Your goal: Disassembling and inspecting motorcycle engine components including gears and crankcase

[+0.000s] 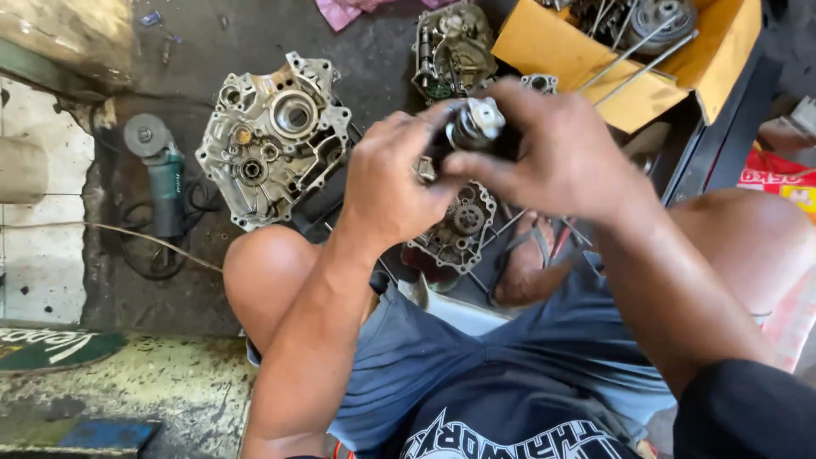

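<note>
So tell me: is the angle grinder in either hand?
No, the grinder lies on the floor, while both hands hold a small metal part.

Bare floor (153,297) left, engine case (272,136) ahead, cardboard box (595,68) blocking right

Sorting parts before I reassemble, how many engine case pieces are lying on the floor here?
3. One large engine case half lies left of the hands, one sits at top centre beside the yellow box, and one lies partly hidden under the hands. More may be hidden.
</note>
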